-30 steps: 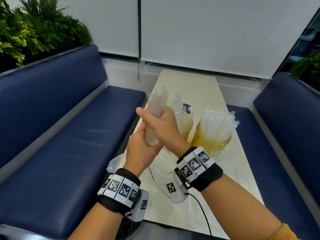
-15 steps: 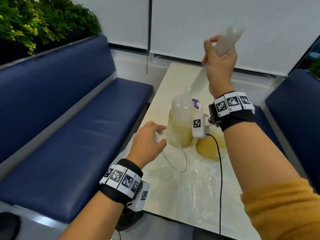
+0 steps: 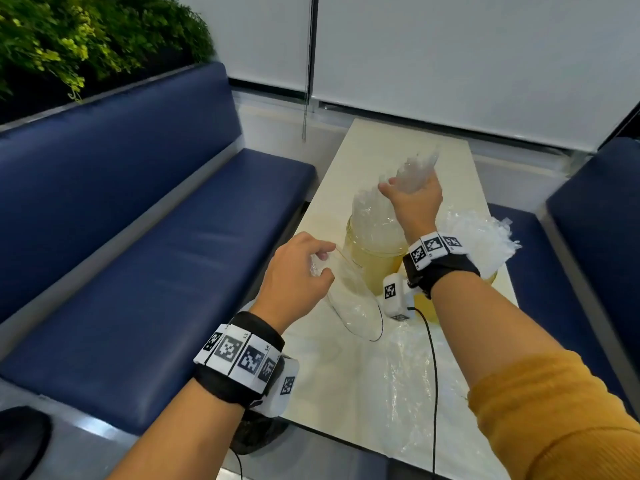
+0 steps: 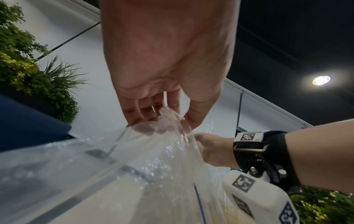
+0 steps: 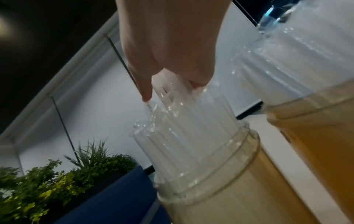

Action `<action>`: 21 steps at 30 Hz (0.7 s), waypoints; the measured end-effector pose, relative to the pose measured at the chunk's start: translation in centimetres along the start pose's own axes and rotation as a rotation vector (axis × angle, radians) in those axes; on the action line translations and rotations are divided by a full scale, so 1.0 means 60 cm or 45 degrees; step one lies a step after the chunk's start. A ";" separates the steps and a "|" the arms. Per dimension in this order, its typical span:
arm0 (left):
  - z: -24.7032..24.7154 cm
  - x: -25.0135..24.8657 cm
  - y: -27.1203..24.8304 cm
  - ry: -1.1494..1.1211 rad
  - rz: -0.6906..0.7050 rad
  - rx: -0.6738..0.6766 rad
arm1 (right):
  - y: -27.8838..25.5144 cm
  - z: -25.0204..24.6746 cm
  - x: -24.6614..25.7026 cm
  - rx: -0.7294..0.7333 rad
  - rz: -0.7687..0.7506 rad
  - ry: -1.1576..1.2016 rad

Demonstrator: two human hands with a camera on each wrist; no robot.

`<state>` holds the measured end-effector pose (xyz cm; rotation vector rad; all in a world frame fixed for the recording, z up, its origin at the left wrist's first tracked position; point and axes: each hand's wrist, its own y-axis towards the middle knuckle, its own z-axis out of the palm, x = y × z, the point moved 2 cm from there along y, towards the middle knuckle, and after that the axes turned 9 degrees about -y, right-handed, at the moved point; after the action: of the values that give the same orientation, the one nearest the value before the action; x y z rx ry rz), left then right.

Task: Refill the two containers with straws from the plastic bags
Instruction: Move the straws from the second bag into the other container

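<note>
My R hand [image 3: 414, 202] clenched round bundle of clear plastic straws [image 5: 172, 97], lowering them into near amber plastic jar [image 3: 375, 252]. L hand [image 3: 298, 271] pinches limp clear plastic bag [image 3: 349, 299], prob. keeping it clear of jar mouth.

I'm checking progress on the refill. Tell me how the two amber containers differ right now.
The left container has the right hand above it, gripping a bundle of straws at its mouth; the right container has no hand at it. The left container is in open view, while the right container is mostly hidden behind the wrist. Both are translucent amber, stand upright on the table and hold clear straws.
</note>
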<state>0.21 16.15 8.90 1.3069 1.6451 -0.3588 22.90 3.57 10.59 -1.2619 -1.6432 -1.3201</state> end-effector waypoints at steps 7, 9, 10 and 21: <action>-0.007 -0.009 0.008 0.010 0.056 -0.013 | 0.034 -0.021 0.060 -0.025 -0.612 -0.346; -0.009 -0.013 0.008 0.012 0.065 -0.012 | 0.034 -0.021 0.053 -0.044 -0.646 -0.416; -0.011 -0.015 0.008 0.010 0.067 -0.012 | 0.031 -0.022 0.049 -0.070 -0.646 -0.436; -0.012 -0.023 -0.001 0.007 0.056 0.007 | -0.001 -0.009 -0.047 0.022 -0.395 -0.484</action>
<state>-0.27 15.83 10.37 1.3467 1.6185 -0.3337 23.67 2.28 8.11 -1.3477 -2.1837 -1.2932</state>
